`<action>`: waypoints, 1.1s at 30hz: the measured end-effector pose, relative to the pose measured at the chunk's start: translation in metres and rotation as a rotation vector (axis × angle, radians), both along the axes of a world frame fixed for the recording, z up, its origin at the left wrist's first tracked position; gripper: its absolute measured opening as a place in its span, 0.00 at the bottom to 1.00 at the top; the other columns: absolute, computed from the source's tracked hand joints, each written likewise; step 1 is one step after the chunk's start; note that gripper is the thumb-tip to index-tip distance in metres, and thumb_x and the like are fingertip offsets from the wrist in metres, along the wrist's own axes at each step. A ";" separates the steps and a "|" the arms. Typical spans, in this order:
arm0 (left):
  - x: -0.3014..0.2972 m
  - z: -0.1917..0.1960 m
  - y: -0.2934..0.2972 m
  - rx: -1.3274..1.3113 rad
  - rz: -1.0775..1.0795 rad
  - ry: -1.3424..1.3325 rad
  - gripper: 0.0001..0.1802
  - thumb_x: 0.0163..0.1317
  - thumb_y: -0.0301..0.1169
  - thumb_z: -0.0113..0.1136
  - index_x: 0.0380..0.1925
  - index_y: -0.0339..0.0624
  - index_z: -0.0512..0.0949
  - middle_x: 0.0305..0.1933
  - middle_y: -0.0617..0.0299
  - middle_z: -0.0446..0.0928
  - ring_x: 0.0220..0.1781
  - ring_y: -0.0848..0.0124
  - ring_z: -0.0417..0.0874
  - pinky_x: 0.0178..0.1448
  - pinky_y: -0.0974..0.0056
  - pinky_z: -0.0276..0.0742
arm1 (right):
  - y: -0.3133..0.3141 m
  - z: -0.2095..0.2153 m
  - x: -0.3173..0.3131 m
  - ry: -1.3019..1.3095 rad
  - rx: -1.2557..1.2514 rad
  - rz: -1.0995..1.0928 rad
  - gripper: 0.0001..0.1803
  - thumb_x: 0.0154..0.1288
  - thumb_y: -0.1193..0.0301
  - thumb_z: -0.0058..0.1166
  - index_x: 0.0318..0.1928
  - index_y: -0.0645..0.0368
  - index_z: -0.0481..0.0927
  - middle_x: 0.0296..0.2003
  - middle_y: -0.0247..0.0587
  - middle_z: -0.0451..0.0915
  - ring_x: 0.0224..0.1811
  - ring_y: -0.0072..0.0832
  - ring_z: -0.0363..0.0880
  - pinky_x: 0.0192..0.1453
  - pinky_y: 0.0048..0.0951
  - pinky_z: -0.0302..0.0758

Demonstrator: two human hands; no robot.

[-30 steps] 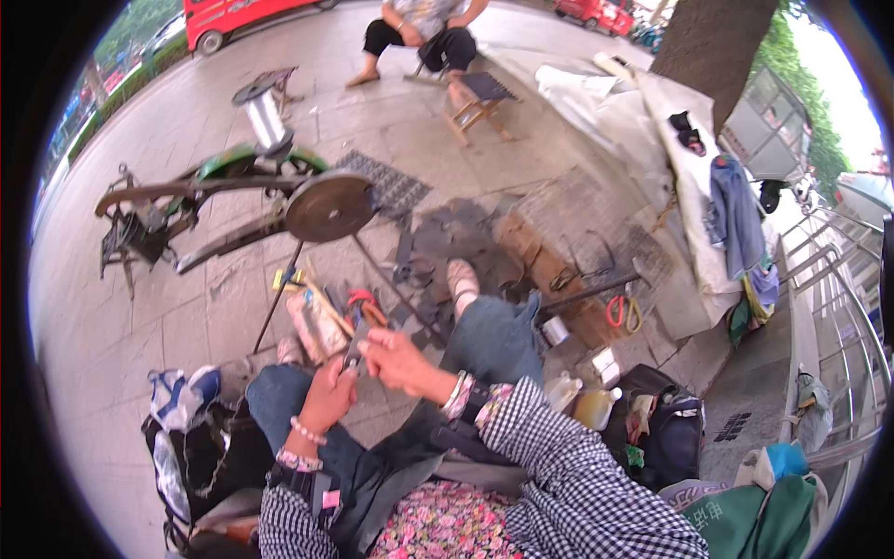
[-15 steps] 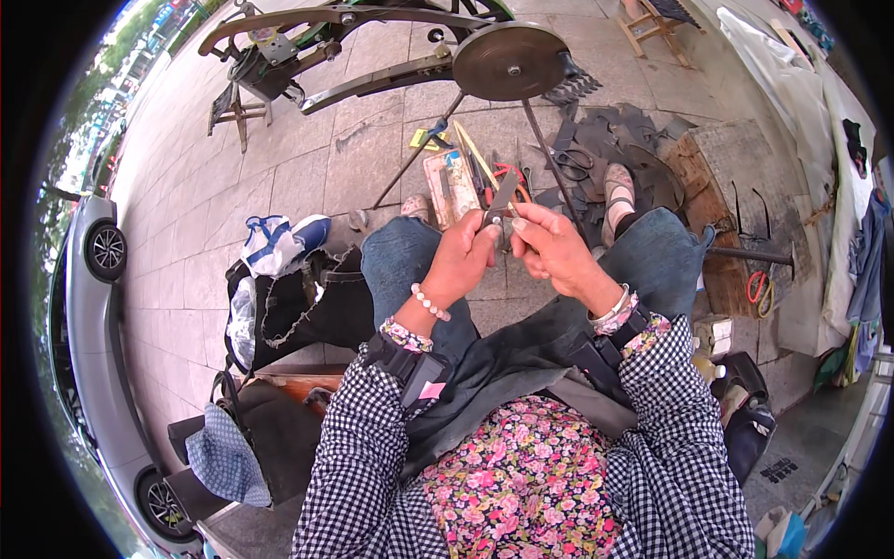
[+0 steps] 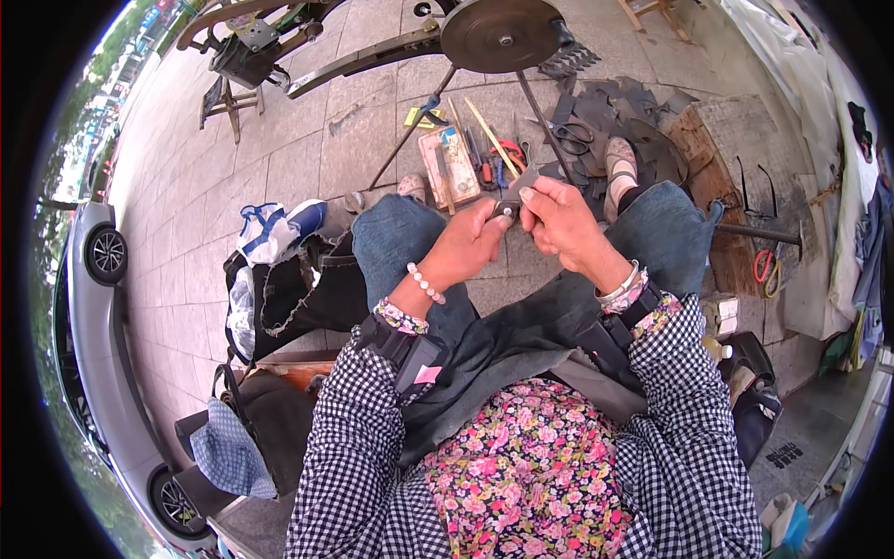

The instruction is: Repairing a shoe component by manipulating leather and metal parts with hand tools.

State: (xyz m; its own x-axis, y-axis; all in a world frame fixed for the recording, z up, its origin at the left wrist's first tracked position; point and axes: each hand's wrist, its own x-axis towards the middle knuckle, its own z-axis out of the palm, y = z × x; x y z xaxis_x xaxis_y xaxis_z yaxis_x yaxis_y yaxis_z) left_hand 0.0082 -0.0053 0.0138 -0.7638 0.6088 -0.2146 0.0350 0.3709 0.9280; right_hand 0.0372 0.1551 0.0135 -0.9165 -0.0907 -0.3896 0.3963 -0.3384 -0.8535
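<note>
A small dark metal blade [image 3: 515, 191] sits pinched between both hands above the knees: left hand [image 3: 475, 244] fingers curled around it, right hand [image 3: 559, 219] fingertips pressing its upper edge.

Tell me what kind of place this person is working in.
Most likely an outdoor street-side repair or sharpening stall on a paved sidewalk. A round grinding wheel on a stand sits ahead, hand tools lie on a small tray on the ground, and a parked silver car stands alongside.
</note>
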 end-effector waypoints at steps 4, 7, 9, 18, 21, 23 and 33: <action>0.001 0.001 -0.001 0.057 0.049 0.008 0.08 0.60 0.31 0.43 0.31 0.38 0.68 0.14 0.68 0.66 0.15 0.81 0.64 0.20 0.73 0.62 | -0.002 0.003 -0.001 -0.010 -0.047 0.032 0.10 0.62 0.69 0.40 0.39 0.61 0.70 0.17 0.33 0.68 0.07 0.14 0.54 0.09 0.17 0.50; 0.000 0.006 -0.002 0.108 0.145 0.021 0.08 0.60 0.31 0.43 0.32 0.38 0.68 0.14 0.68 0.66 0.16 0.82 0.64 0.20 0.75 0.61 | -0.006 0.004 0.002 0.016 -0.187 0.018 0.13 0.63 0.68 0.39 0.45 0.61 0.67 0.18 0.33 0.69 0.08 0.13 0.56 0.09 0.17 0.52; -0.001 0.007 -0.003 0.132 0.195 0.036 0.08 0.61 0.31 0.43 0.33 0.39 0.69 0.14 0.69 0.66 0.16 0.83 0.64 0.20 0.75 0.60 | -0.006 0.003 0.003 0.037 -0.210 0.083 0.16 0.64 0.68 0.39 0.50 0.61 0.63 0.20 0.34 0.69 0.09 0.13 0.57 0.09 0.17 0.52; -0.002 -0.002 -0.003 0.063 0.113 0.043 0.07 0.60 0.31 0.43 0.32 0.40 0.69 0.14 0.69 0.65 0.16 0.82 0.64 0.21 0.74 0.62 | -0.001 0.001 0.004 0.021 -0.209 0.053 0.12 0.64 0.68 0.40 0.45 0.61 0.66 0.21 0.35 0.69 0.10 0.13 0.55 0.10 0.16 0.52; -0.002 0.002 -0.002 0.056 0.081 0.042 0.07 0.60 0.30 0.43 0.31 0.39 0.69 0.14 0.68 0.65 0.16 0.81 0.65 0.21 0.73 0.62 | 0.001 0.000 0.003 0.001 -0.210 0.054 0.09 0.63 0.69 0.40 0.40 0.61 0.67 0.20 0.34 0.68 0.09 0.13 0.54 0.10 0.16 0.52; -0.002 0.002 -0.001 0.015 0.024 0.007 0.07 0.60 0.31 0.43 0.31 0.38 0.68 0.13 0.67 0.65 0.16 0.81 0.66 0.21 0.73 0.62 | 0.004 -0.004 0.002 -0.004 -0.208 0.057 0.08 0.63 0.69 0.40 0.38 0.60 0.68 0.20 0.34 0.68 0.09 0.13 0.54 0.10 0.16 0.52; 0.000 0.014 0.000 0.120 0.177 -0.041 0.07 0.59 0.29 0.44 0.29 0.37 0.67 0.16 0.67 0.66 0.18 0.81 0.68 0.22 0.72 0.65 | -0.003 0.003 0.004 0.010 -0.213 0.071 0.14 0.64 0.68 0.38 0.47 0.61 0.64 0.20 0.35 0.70 0.09 0.15 0.58 0.09 0.18 0.52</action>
State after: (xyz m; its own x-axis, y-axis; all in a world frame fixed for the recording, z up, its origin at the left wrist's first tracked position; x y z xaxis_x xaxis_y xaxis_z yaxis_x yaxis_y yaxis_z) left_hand 0.0083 -0.0054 0.0276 -0.8531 0.4890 -0.1817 -0.0598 0.2543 0.9653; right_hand 0.0407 0.1517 0.0167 -0.9085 -0.2345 -0.3458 0.4176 -0.4827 -0.7698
